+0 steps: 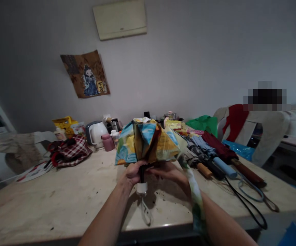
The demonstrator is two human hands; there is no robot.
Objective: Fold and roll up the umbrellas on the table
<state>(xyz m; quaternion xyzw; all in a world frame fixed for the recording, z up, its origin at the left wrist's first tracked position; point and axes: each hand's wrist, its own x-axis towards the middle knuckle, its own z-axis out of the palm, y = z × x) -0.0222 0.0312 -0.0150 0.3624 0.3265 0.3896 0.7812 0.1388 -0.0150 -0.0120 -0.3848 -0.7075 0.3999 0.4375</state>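
Note:
A folding umbrella [148,141] with a blue, yellow and white patterned canopy is in front of me, its canopy loosely gathered. Its black shaft ends in a white handle [142,188] that points toward me, with a pale wrist loop hanging from it. My left hand [133,173] is closed around the shaft just under the canopy edge. From the other side, my right hand [167,172] reaches under the canopy with its fingers bent at the shaft; the canopy partly hides them. A loose patterned strip of cloth [196,194] hangs over my right forearm.
Several folded umbrellas [214,164] lie on the table [68,201] at right. At left are a checked cloth bag [74,152], a white kettle [96,133] and a pink cup [108,142]. A green bag [202,123] stands at back right, near a chair [270,133]. A person's head is blurred behind.

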